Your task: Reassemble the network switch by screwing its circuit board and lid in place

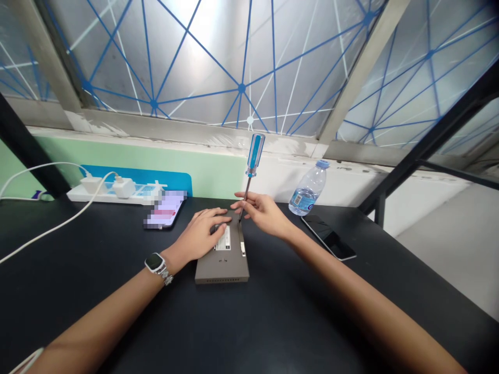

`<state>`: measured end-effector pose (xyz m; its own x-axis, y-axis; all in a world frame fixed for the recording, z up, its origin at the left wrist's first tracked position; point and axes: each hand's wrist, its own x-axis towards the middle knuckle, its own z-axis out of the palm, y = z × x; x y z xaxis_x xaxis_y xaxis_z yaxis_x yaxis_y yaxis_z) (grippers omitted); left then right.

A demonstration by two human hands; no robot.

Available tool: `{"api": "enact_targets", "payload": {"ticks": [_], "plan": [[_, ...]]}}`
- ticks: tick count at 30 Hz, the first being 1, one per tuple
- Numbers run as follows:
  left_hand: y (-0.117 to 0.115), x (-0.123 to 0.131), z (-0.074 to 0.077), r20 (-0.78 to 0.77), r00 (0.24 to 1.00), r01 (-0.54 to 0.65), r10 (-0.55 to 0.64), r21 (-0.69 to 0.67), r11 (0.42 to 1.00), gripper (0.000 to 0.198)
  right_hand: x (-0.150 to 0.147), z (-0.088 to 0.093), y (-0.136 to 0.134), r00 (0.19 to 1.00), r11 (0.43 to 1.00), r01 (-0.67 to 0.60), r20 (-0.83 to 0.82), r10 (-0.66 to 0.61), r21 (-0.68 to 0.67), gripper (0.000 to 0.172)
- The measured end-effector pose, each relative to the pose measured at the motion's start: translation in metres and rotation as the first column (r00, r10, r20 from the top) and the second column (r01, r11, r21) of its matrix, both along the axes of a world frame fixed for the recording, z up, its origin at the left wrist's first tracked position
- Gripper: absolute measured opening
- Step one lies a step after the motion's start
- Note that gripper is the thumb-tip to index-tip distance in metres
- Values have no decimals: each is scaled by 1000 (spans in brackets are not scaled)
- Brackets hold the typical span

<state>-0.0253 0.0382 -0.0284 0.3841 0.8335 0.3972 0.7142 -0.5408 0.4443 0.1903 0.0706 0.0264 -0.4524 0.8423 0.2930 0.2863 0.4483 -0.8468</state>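
Note:
A flat grey-brown box-shaped device (222, 267) lies on the black table, with a white label (224, 240) on its upper face and a row of small vents along its near edge. My left hand (206, 231) rests on the device's left side, fingers stretched out flat. Above the right edge, my right hand (263, 212) pinches the shaft of a screwdriver (255, 155) with a clear and blue handle. The screwdriver stands nearly upright, its tip down at the device's far right part. Whether the tip sits in a screw is too small to tell.
Left of the device are a lit phone (167, 210) and a white power strip (148, 195) with chargers and cables. To the right stand a water bottle (310, 189) and a dark phone (329, 238). Behind the table (273, 322) runs a wall below patterned windows.

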Motion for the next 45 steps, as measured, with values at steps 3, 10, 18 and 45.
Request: {"api": "enact_targets", "payload": {"ticks": [3, 10, 18, 45], "plan": [[0, 0, 0, -1, 1000, 8, -8, -5, 1000, 34, -2, -5, 1, 997, 997, 68, -41, -67, 35, 31], [0, 1, 3, 2, 1000, 9, -9, -18, 1000, 34, -6, -10, 2, 933, 985, 141, -320, -166, -100, 30], [0, 0, 1, 5, 1000, 8, -8, -9, 1000, 33, -2, -10, 5, 959, 986, 52, -266, -94, -161, 29], [0, 0, 1, -12, 1000, 9, -9, -8, 1000, 34, -12, -18, -5, 949, 965, 255, -206, -238, 61, 24]]}}
